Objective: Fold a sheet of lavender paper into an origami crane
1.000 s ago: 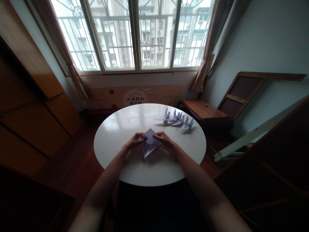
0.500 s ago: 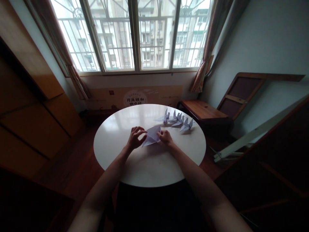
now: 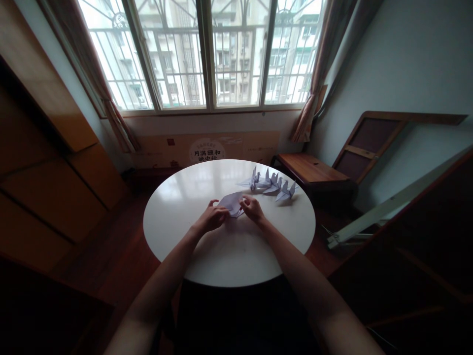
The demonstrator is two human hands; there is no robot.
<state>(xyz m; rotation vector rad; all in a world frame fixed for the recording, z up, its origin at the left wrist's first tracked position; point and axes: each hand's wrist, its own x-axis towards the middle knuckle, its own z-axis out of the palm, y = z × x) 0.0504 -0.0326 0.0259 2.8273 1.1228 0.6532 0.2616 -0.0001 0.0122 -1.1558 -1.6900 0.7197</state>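
A folded sheet of pale lavender paper (image 3: 231, 202) is held between both hands above the middle of the round white table (image 3: 229, 261). My left hand (image 3: 213, 217) is closed on the paper's left and lower edge, fingers reaching across its near side. With thumb and fingers, my right hand (image 3: 252, 208) pinches the paper's right edge. Behind the right hand stand several folded paper cranes (image 3: 274, 184) of the same colour, grouped near the table's far right edge.
A wooden chair (image 3: 314, 167) stands beyond the table on the right. Behind the table lies a printed cardboard panel (image 3: 155, 148) beneath the barred window (image 3: 207, 59). Wooden cabinets (image 3: 44, 197) line the left side, and a dark panel (image 3: 414, 246) leans on the right.
My left hand has turned over and closed on the paper's lower left, where its fingers were spread before. The paper's pointed left corner is folded in. My right hand keeps its pinch.
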